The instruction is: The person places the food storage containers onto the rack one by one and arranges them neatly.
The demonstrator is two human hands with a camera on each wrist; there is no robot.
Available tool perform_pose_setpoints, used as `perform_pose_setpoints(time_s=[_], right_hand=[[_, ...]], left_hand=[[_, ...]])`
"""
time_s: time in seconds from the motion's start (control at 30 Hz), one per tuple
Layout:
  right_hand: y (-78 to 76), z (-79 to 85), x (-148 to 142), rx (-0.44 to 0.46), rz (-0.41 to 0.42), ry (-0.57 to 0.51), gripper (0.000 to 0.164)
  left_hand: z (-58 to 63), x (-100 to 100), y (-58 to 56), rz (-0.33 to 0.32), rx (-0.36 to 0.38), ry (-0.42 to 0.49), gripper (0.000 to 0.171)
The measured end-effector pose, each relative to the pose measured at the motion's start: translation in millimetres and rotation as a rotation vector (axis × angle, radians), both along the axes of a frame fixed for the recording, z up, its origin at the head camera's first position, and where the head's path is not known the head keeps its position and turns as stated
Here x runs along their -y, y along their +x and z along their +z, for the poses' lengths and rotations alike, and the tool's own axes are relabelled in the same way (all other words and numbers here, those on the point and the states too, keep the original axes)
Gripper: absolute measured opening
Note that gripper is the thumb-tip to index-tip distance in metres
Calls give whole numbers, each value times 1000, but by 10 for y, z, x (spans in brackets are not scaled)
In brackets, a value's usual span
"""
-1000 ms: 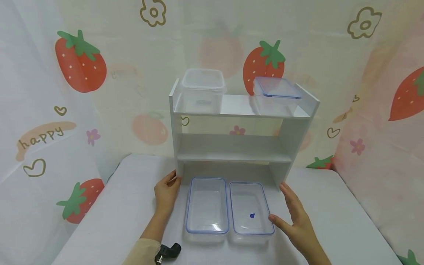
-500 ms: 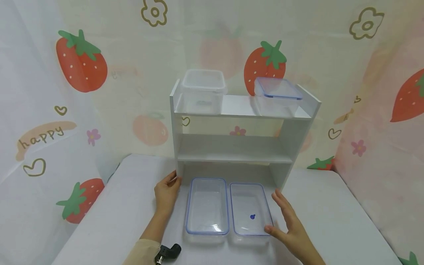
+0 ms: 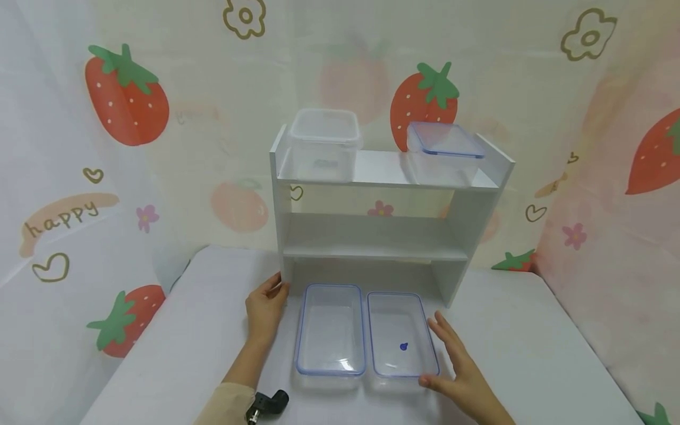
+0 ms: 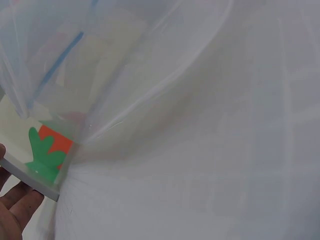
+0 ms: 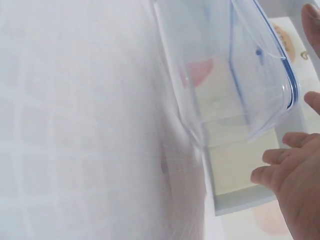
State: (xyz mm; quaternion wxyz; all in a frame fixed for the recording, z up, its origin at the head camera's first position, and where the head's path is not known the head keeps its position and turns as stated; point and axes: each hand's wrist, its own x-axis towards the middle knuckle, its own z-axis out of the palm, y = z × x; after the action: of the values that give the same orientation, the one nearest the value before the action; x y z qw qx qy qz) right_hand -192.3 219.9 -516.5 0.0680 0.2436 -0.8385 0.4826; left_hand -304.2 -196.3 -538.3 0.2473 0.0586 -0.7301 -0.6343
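My left hand point(image 3: 265, 308) pinches the front edge of the left side panel of a white shelf unit point(image 3: 375, 237), low near the table. In the left wrist view, thumb and fingers lie on opposite faces of that panel point(image 4: 31, 181). My right hand point(image 3: 459, 378) has its fingers spread beside the right-hand clear food container point(image 3: 390, 321), thumb close to the near right corner. The right wrist view has the fingers apart along this blue-rimmed container point(image 5: 240, 95). A wider clear food container point(image 3: 332, 330) with a blue rim sits just left of it, before the shelf.
Two more clear containers stand on the top shelf: one with a white lid point(image 3: 325, 147) at left, one with a blue-edged lid point(image 3: 445, 150) at right. A black device point(image 3: 271, 402) is at my left wrist. Strawberry-print cloth point(image 3: 212, 118) hangs around the white table point(image 3: 536, 342).
My right hand has come away from the shelf's right side panel and moved toward me and slightly left, alongside the right container. The left hand keeps its place on the shelf.
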Motion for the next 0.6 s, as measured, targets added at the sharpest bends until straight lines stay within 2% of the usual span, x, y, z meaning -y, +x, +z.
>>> perform_pose_setpoints(time_s=[0.17,0.37,0.6], right_hand=[[-5,-43,2,2,45,-22,106],[-15,-111,12,-21,53,36,111],[-15,-174,52,43,53,62,116]], left_hand=[[-10,10,-2,-4,-2,-6,39],[-25,20,-12,-16,-6,-2,41],[-25,21,-17,-12,-13,-7,40]])
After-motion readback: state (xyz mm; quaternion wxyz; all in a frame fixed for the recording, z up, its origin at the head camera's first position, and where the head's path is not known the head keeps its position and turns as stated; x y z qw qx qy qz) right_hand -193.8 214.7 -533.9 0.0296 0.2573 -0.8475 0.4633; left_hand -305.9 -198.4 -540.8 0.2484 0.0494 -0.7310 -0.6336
